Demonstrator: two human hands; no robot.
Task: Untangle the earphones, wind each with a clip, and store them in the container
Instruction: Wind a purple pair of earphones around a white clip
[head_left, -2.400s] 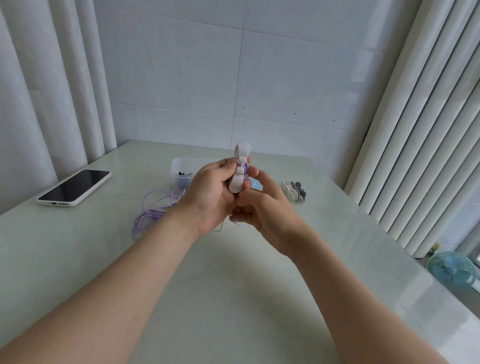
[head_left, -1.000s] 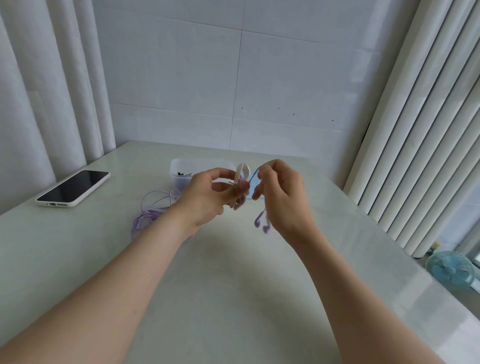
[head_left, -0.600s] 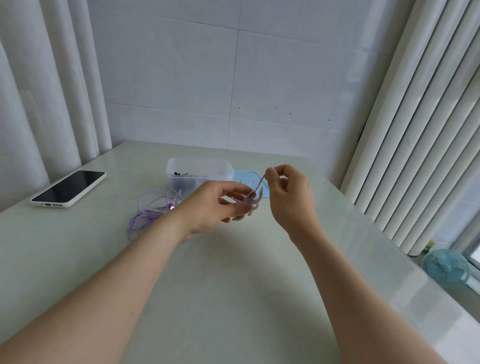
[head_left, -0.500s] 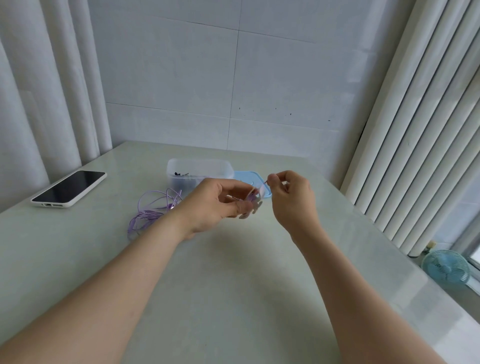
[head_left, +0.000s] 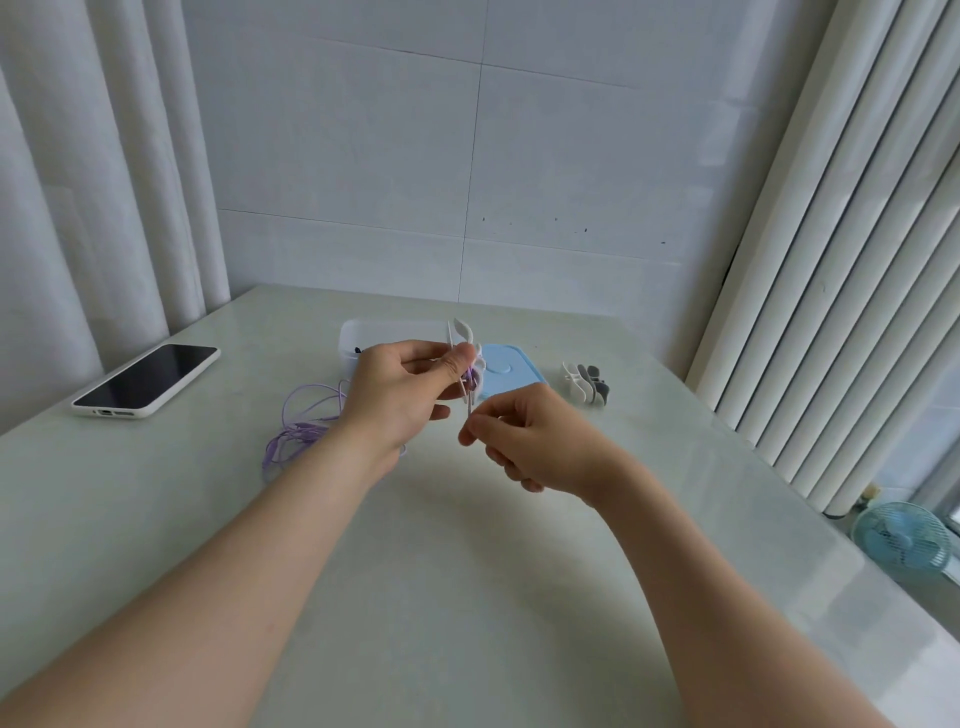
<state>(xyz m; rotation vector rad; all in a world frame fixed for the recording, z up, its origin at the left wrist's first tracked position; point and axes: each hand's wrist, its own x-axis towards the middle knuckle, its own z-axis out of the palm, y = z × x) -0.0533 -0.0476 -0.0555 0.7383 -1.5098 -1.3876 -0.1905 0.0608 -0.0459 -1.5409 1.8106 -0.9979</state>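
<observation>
Earphone cord (head_left: 469, 402) stretches taut between right hand (head_left: 530, 447) fingers pinching it and left hand (head_left: 400, 395) fingers clamping the white clip (head_left: 462, 332).

Bare table (head_left: 467, 597) nearside; container (head_left: 363, 332), lid (head_left: 506, 371), clips (head_left: 587, 382) beyond.

White clip (head_left: 464, 338) upright above centre; purple earphone cable (head_left: 304, 426) tangled left; clear container (head_left: 358, 338) far behind.

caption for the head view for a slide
Left hand holds a white clip while right hand winds purple earphone cord onto it.
</observation>
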